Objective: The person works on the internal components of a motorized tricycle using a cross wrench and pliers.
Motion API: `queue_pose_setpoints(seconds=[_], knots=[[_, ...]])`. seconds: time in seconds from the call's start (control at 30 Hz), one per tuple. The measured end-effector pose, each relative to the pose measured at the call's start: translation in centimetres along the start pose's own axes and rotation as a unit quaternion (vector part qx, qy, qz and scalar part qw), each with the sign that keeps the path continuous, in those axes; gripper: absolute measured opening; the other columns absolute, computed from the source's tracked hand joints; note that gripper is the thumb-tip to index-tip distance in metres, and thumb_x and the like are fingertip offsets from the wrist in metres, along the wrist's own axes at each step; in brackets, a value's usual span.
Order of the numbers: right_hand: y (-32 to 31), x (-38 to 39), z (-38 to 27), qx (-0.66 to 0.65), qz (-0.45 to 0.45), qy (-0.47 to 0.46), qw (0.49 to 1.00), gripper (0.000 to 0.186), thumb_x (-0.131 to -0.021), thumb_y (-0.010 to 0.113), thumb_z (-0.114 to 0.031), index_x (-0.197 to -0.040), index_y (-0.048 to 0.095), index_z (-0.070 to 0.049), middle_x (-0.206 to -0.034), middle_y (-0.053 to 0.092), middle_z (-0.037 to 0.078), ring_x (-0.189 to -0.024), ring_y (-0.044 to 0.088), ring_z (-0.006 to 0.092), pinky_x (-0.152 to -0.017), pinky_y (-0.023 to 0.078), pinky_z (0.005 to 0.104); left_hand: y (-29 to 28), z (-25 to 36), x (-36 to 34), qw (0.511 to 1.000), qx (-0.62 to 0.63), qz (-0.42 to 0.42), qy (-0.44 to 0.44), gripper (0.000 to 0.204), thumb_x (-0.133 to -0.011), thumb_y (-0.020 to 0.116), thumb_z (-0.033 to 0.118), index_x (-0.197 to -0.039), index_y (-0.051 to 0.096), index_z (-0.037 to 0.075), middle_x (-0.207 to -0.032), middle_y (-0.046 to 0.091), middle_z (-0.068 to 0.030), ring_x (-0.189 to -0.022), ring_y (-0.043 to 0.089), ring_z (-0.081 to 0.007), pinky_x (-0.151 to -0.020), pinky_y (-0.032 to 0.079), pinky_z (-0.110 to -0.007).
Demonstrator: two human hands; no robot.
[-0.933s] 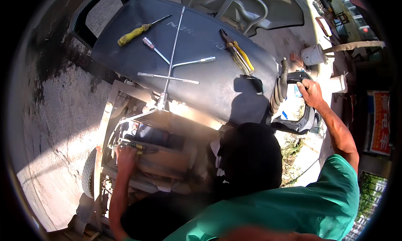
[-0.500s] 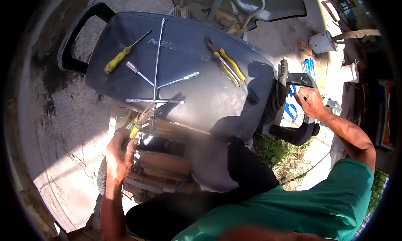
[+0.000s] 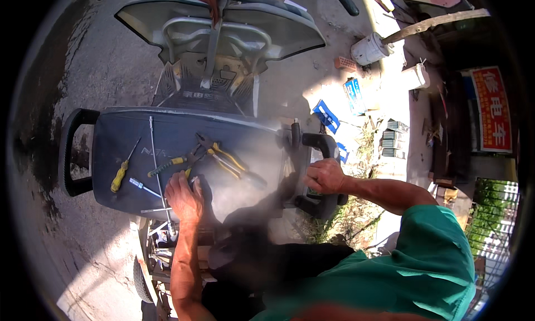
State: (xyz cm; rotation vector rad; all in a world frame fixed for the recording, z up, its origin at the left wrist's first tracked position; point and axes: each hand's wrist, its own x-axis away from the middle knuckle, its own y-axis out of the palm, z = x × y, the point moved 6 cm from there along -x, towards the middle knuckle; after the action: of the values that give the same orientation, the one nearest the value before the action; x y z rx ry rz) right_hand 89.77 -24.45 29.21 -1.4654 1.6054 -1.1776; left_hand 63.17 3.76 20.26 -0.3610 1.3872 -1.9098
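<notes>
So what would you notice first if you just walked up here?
Probably the dark scooter seat in the middle, with tools spread on it: a yellow screwdriver at its left and pliers near the centre. The left hand presses on the seat beside the pliers, and the right hand grips the black grab rail at its right end.

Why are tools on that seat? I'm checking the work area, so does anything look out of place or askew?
Yes. The dark seat serves as a tool tray: a yellow screwdriver, pliers and a cross wrench lie loose at mixed angles. The left hand rests among them; the right hand grips the black handle.
</notes>
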Motion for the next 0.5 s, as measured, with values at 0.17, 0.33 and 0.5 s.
queue_pose_setpoints(seconds=[0.17,0.33,0.5], knots=[[0.6,-0.4,-0.8,-0.01,-0.004,-0.072,0.997,0.026,-0.084,0.068,-0.025,-0.067,0.054,-0.011,-0.063,0.053,0.007,-0.057,0.057,0.0296,-0.051,0.047,0.0416,1.3,0.0,0.5,0.994,-0.095,0.038,-0.035,0.045,-0.1,0.051,0.04,-0.124,0.056,0.001,-0.122,0.058,-0.0153,-0.116,0.053,-0.036,-0.101,0.037,-0.051],[0.4,-0.5,-0.5,-0.03,-0.053,-0.039,0.997,0.023,-0.079,0.068,-0.026,-0.066,0.054,-0.013,-0.067,0.054,0.005,-0.059,0.057,0.0272,-0.051,0.047,0.0407,1.8,-0.3,-0.1,0.991,-0.102,0.059,-0.059,0.042,-0.1,0.051,0.038,-0.121,0.059,0.003,-0.121,0.059,-0.0128,-0.117,0.053,-0.0349,-0.101,0.036,-0.05],[0.6,-0.2,0.1,-0.052,-0.092,-0.01,0.994,0.024,-0.095,0.058,-0.028,-0.078,0.06,-0.01,-0.072,0.059,0.009,-0.067,0.06,0.0298,-0.059,0.047,0.0449,2.0,-0.6,-0.1,0.99,-0.113,0.048,-0.073,0.042,-0.099,0.05,0.038,-0.121,0.059,0.004,-0.122,0.059,-0.0127,-0.118,0.052,-0.0352,-0.101,0.035,-0.049]])
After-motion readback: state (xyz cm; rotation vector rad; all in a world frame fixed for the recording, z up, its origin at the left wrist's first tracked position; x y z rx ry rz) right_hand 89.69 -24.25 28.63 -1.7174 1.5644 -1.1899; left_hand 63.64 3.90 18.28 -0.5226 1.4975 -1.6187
